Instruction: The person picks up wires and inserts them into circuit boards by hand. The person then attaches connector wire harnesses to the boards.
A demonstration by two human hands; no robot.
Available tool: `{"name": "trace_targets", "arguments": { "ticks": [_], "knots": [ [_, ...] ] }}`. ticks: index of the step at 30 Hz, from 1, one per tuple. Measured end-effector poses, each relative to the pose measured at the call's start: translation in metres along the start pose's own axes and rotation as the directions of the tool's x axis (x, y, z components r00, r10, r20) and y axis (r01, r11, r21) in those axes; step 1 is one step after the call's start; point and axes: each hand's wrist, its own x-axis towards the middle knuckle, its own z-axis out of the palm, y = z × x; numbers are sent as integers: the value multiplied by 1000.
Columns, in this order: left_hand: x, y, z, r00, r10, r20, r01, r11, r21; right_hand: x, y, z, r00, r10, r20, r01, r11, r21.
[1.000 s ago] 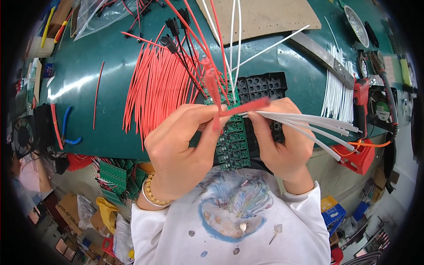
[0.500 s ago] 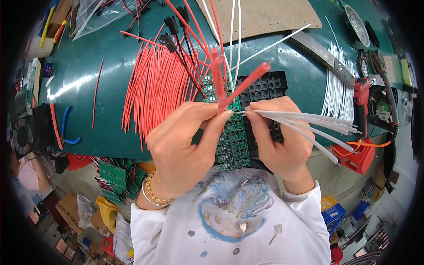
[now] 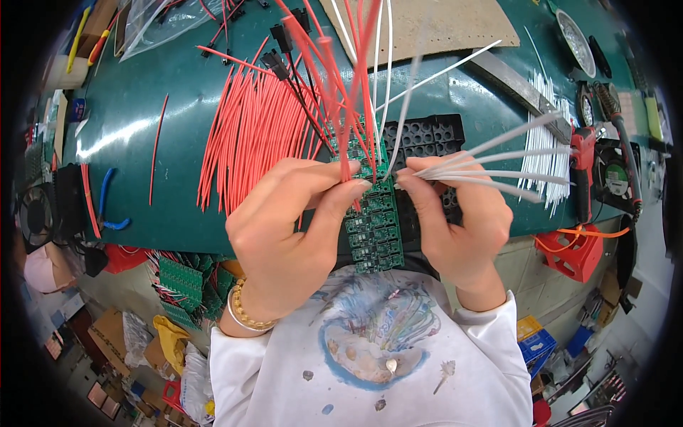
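My left hand [image 3: 288, 231] pinches the upper edge of a long green circuit board panel [image 3: 373, 228], held upright in front of my chest. Several red wires [image 3: 334, 64] and white wires [image 3: 380, 57] stand up from the panel's top. My right hand [image 3: 455, 224] holds a small bunch of white wires [image 3: 498, 160] that fan out to the right; its fingertips meet the panel's top edge beside my left thumb. A black grid tray [image 3: 427, 135] lies on the green mat [image 3: 142, 114] just behind the panel.
A spread of loose red wires [image 3: 245, 135] lies on the mat at left of centre. White wire pieces [image 3: 544, 121] lie at right beside a red tool [image 3: 583, 153]. Blue-handled pliers [image 3: 107, 206] rest at the left edge. More green boards [image 3: 185, 281] sit below the table's front edge.
The red wire that lay across my fingers has swung up and now stands with the other wires on the panel. Both hands stay at the panel's top edge.
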Motion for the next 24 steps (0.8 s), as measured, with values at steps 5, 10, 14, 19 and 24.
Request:
{"name": "trace_targets", "arguments": {
  "ticks": [5,10,14,19,24],
  "knots": [
    [-6,4,-4,998,-58,-15,55,985,-165,-4,-3,-11,995,103,19,-104,982,155],
    [-6,7,0,998,-60,32,65,984,-163,-11,-1,-3,998,59,-38,-54,991,122],
    [-7,4,3,999,42,35,-40,998,-50,-11,-3,-2,998,54,-23,-49,985,163],
    [-6,2,4,995,99,29,-99,995,0,-9,-2,-2,1000,26,0,-25,990,140],
    [-5,3,5,990,133,38,-134,990,35,-8,1,-1,1000,0,8,-1,992,126]
  ]
}}
